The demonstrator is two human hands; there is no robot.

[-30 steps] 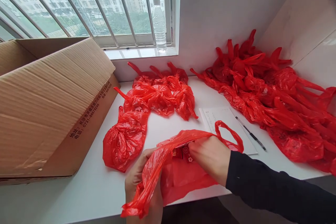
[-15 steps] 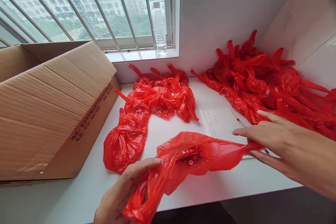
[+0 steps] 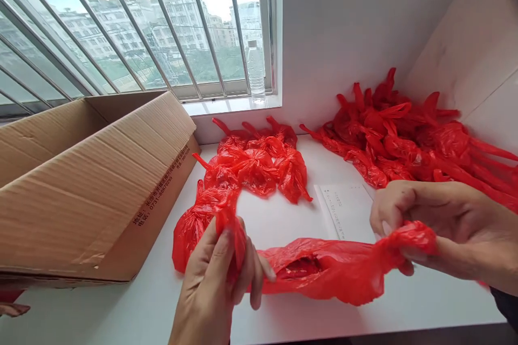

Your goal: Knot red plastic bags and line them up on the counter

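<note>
A red plastic bag [image 3: 343, 269] is stretched between my two hands above the front of the white table. Its mouth is partly open, and something dark red shows inside. My left hand [image 3: 222, 264] grips one end, with the plastic bunched up between thumb and fingers. At the other end, my right hand [image 3: 408, 226] pinches the gathered plastic. Behind my left hand lies a group of tied red bags [image 3: 254, 167]. A larger heap of red bags [image 3: 388, 135] fills the back right.
A large open cardboard box [image 3: 121, 178] stands at the left. Behind the held bag lies a white notepad [image 3: 343, 205] with writing. On the windowsill stands a clear bottle [image 3: 256, 73], beside the barred window. A wall borders the table at the back.
Both hands have closed more tightly on the bag's ends, and its mouth has narrowed. My left hand has risen and turned upright. The view has tilted up a little.
</note>
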